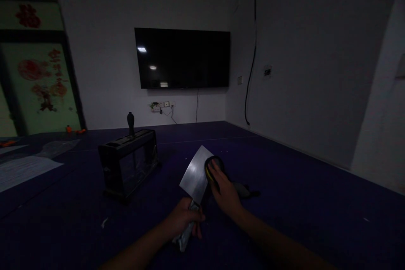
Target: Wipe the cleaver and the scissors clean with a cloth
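Observation:
My left hand (186,219) is closed around the handle of a cleaver (196,173), which tilts up with its broad metal blade. The handle (186,236) looks wrapped in pale, crumpled material. My right hand (226,190) is pressed over a round black pad-like thing (219,161) with a yellow band, at the blade's right edge; its kind I cannot make out. Behind that hand lies a grey and black object (243,190), partly hidden. To the left stands a black knife block (126,145) with see-through sides and one dark handle (130,123) sticking up from its top.
The dark blue surface (284,219) carries small white scraps (104,222). White sheets (25,171), clear plastic (58,148) and orange things (76,130) lie at left. A television (183,59) hangs on the far wall, and a black cable (253,59) runs down the right wall.

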Demonstrator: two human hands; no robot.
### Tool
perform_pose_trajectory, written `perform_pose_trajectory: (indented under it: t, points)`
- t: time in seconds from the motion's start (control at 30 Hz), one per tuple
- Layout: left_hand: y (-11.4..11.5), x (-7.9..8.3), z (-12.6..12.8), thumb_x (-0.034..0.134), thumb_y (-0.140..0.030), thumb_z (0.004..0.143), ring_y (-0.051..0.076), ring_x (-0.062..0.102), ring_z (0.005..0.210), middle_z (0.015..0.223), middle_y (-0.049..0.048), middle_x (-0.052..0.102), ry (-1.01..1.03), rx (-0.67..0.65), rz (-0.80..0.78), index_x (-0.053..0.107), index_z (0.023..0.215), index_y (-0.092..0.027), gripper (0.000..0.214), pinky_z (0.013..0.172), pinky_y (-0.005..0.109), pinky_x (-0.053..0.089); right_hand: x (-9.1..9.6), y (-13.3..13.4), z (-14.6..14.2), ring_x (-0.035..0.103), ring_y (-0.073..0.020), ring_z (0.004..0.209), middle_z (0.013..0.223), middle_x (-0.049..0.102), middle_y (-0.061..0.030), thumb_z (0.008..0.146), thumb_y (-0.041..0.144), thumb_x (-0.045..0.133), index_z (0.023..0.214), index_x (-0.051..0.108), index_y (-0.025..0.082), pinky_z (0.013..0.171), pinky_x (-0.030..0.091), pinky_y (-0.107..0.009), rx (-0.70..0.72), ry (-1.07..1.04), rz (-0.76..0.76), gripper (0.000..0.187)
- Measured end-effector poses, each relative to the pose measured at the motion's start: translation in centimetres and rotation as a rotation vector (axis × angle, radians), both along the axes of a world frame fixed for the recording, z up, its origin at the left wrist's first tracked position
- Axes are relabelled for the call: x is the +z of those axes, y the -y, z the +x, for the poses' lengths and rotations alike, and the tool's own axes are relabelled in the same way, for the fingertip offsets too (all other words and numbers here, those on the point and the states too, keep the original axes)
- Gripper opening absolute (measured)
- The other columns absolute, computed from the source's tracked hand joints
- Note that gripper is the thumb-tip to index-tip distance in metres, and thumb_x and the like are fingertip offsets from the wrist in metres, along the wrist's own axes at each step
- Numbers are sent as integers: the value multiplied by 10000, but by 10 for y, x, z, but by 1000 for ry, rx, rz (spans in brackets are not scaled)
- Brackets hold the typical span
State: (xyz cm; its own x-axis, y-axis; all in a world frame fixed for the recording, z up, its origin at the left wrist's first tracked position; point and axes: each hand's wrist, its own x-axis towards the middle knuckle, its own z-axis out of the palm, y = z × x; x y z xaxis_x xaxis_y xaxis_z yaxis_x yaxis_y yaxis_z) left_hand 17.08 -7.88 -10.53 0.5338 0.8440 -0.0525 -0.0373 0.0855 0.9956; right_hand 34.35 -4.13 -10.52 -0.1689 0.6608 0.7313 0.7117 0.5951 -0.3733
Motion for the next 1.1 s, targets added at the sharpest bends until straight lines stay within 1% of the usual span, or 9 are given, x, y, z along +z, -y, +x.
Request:
perform_pose_trajectory:
  t: [0.13,0.3,0.5,0.73,0.87,1.1]
  points:
    - [-1,0,0,603,-244,525,138,515,332,357,-37,492,10,2,-8,500,591,-141,160,319,184,285,0,0,-1,312,-218,1277,1444,249,-45,787,110,373,1347,320,230,1010,337,-410,-3,1,-15,575]
    - [-2,0,0,595,-250,526,131,509,329,354,-24,499,-12,0,-7,498,557,-136,152,316,180,267,0,0,-1,298,-211,1284,1438,267,-49,781,102,368,1349,314,223,1015,328,-415,-2,2,-20,584]
    - [-2,-2,-1,615,-246,532,143,528,342,364,-34,506,4,4,-6,500,613,-141,176,323,182,292,0,-1,0,322,-223,1272,1444,252,-35,778,103,378,1353,304,248,999,350,-419,-5,8,-13,598]
    - [-1,-2,-1,613,-245,542,146,539,356,381,-3,540,4,6,-11,503,597,-134,166,327,180,295,-1,-1,0,352,-226,1255,1439,265,-44,776,112,384,1353,303,251,991,359,-421,-3,4,-6,599]
    - [-1,-2,-1,617,-249,543,142,535,355,369,-12,527,2,9,-14,504,593,-134,169,332,179,290,0,0,0,353,-221,1255,1432,283,-47,766,100,384,1352,307,255,997,349,-418,0,1,1,610]
    - [0,-2,-1,609,-260,540,136,521,345,361,-22,506,-3,22,1,505,587,-135,170,326,179,273,-1,-1,-1,321,-211,1273,1445,249,-42,765,101,380,1357,294,246,994,352,-413,2,16,-7,616]
